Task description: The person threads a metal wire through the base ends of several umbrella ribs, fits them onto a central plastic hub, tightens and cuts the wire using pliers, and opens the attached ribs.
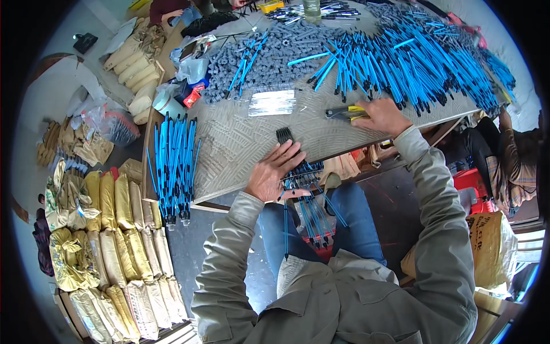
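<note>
My left hand rests at the table's near edge, its fingers laid across a bundle of slim blue rods with black ends and its thumb pointing right. Black tips stick out past the fingertips onto the tabletop. Below the edge, the blue rods fan down between my knees. Further right, my right hand is closed around the yellow handles of a pair of pliers, which lies low over the table with its jaws toward the left. A shiny pile of thin metal pins sits between the hands, farther back.
Heaped across the table are grey plastic parts and many blue rods. A second rod stack overhangs the left edge. Filled sacks stand at left; a red stool and another person are at right.
</note>
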A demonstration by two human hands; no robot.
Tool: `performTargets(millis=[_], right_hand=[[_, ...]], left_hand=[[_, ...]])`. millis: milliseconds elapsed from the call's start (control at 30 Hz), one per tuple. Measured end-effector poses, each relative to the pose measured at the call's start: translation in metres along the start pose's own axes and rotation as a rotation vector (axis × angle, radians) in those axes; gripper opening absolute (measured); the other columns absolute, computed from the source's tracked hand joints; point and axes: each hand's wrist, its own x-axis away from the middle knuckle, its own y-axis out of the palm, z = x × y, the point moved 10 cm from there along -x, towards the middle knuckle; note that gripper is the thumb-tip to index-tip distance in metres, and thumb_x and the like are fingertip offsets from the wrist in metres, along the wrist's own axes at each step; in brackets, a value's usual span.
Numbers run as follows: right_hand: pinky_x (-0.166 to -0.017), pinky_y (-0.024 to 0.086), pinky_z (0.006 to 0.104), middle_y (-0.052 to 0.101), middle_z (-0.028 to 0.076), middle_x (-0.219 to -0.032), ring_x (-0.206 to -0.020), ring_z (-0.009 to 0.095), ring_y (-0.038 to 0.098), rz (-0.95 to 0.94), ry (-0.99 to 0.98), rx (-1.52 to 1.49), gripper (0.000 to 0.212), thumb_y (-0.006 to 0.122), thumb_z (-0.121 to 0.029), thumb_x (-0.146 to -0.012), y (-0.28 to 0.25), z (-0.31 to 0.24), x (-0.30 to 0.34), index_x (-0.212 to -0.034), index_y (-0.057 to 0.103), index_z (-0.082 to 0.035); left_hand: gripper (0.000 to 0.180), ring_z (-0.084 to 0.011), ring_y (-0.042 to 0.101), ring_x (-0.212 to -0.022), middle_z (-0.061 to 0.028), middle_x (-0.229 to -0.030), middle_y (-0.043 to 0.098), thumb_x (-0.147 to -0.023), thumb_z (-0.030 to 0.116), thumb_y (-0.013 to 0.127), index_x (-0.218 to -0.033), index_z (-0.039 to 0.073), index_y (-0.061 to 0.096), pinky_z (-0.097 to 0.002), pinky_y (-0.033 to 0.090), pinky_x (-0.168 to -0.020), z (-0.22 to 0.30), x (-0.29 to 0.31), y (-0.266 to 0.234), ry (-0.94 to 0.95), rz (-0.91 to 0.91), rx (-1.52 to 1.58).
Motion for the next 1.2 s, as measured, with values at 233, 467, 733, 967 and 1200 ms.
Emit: performTargets(millis=[233, 467, 733, 967, 1200], right_hand=[[-0.056, 0.047, 0.0462, 0.064, 0.015, -0.068, -0.062, 0.034, 0.063, 0.037, -0.005, -0.215, 0.052, 0.064, -0.056, -0.075, 0.004, -0.065, -0.023, -0.1, 0.058, -0.011], [-0.055, 0.047, 0.045, 0.064, 0.016, -0.068, -0.064, 0.033, 0.064, -0.079, -0.102, -0.225, 0.056, 0.061, -0.058, -0.077, 0.018, -0.11, -0.05, -0.1, 0.057, -0.007], [-0.055, 0.04, 0.0248, 0.063, 0.001, -0.074, -0.065, 0.007, 0.055, 0.244, 0.184, -1.413, 0.018, 0.065, -0.014, -0.087, -0.042, -0.09, 0.046, -0.102, 0.064, -0.004], [-0.06, 0.04, 0.0179, 0.053, -0.006, -0.072, -0.065, -0.001, 0.047, 0.122, 0.227, -1.565, 0.015, 0.066, -0.005, -0.086, -0.033, -0.132, 0.077, -0.1, 0.065, -0.002], [-0.062, 0.037, 0.0185, 0.044, -0.005, -0.074, -0.068, 0.002, 0.042, 0.281, 0.255, -1.665, 0.025, 0.06, -0.008, -0.09, -0.036, -0.129, 0.095, -0.114, 0.051, -0.005]], left_hand=[[0.083, -0.031, 0.038, -0.131, -0.0126, -0.139, 0.045, -0.07, 0.059, 0.069, -0.133, 0.009, 0.047, -0.043, 0.027, -0.11, 0.002, 0.002, -0.001, -0.009, -0.012, -0.008], [0.083, -0.0304, 0.038, -0.132, -0.0124, -0.14, 0.044, -0.069, 0.059, 0.068, -0.133, 0.009, 0.048, -0.0435, 0.027, -0.11, 0.004, 0.001, 0.003, -0.004, -0.003, 0.015], [0.086, -0.0304, 0.034, -0.134, -0.0132, -0.142, 0.041, -0.068, 0.059, 0.067, -0.134, 0.008, 0.047, -0.0433, 0.023, -0.112, -0.003, 0.002, 0.002, -0.026, -0.082, 0.027], [0.093, -0.0314, 0.035, -0.133, -0.015, -0.141, 0.041, -0.068, 0.065, 0.066, -0.135, 0.005, 0.043, -0.0434, 0.023, -0.112, -0.001, 0.001, -0.002, -0.009, -0.061, 0.011], [0.112, -0.0344, 0.028, -0.137, -0.0193, -0.144, 0.036, -0.057, 0.063, 0.073, -0.14, -0.001, 0.033, -0.0483, 0.018, -0.112, -0.004, 0.035, -0.031, -0.197, 0.11, 0.124]])
